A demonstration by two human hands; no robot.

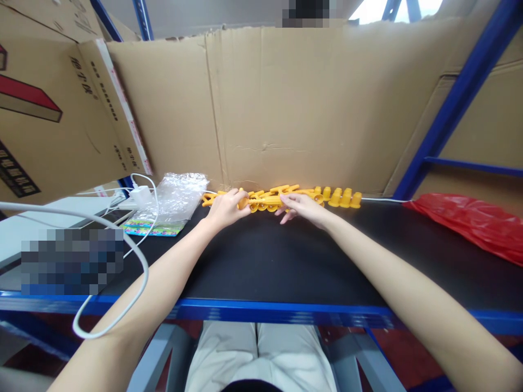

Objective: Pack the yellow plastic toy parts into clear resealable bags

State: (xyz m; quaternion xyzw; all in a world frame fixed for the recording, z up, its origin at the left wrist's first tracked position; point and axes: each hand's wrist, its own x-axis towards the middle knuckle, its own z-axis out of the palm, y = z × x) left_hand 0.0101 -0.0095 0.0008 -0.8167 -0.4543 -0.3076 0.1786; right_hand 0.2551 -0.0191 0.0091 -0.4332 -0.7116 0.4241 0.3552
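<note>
My left hand [227,208] is closed around a yellow plastic part with a rounded, cup-like end [244,203]. A thin yellow stick [265,201] runs from it toward my right hand [300,208], whose thumb and forefinger pinch its other end while the lower fingers hang loose. Whether the cup and stick are one piece I cannot tell. Behind and below the hands lies a row of yellow cup-shaped pieces [261,207] and crossed yellow sticks [281,189]. More yellow cups [345,198] stand upside down to the right of my right hand.
A cardboard wall [306,109] rises behind the black tabletop [278,261]. Clear plastic bags [175,196], a white charger [141,196] and a looping white cable [145,267] are at left. A red plastic bag [469,223] lies at right, beside a blue metal post [449,114].
</note>
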